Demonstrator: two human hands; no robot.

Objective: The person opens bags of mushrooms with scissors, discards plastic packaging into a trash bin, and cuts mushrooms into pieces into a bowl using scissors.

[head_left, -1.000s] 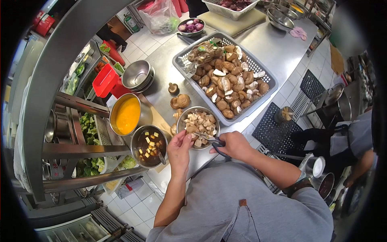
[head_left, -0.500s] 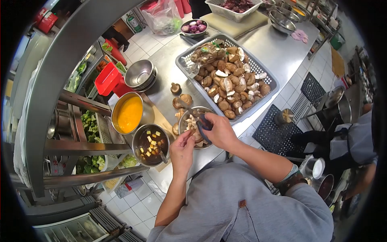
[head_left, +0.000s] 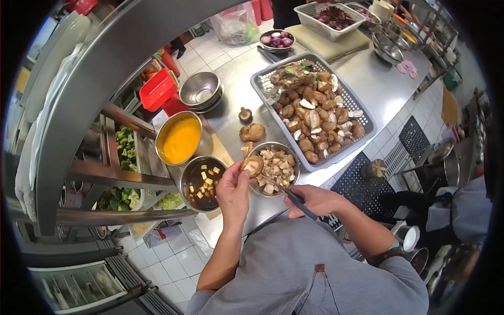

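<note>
My left hand [head_left: 234, 191] is closed around a brown mushroom [head_left: 252, 165], held over the left rim of a metal bowl of cut mushroom pieces [head_left: 278, 170]. In my right hand [head_left: 315, 200] is a pair of scissors [head_left: 298, 201] with dark handles. Its blades point up and left across the bowl toward the held mushroom; whether they touch it I cannot tell. Several whole mushrooms [head_left: 252, 132] lie on the table behind the bowl. Beyond it to the right stands a grey perforated basket [head_left: 370, 123] piled with mushrooms and a plastic bag.
To the left are a pot of orange liquid [head_left: 181, 140], a pot of dark liquid with pale cubes [head_left: 202, 184] and stacked metal bowls [head_left: 200, 89]. A metal shelf frame [head_left: 126, 181] rises close on my left. A person in an apron [head_left: 467, 207] stands at right.
My left hand now holds a whole mushroom above the bowl rim. My right hand has drawn back toward me and right with the scissors. The view has shifted, uncovering the cut pieces.
</note>
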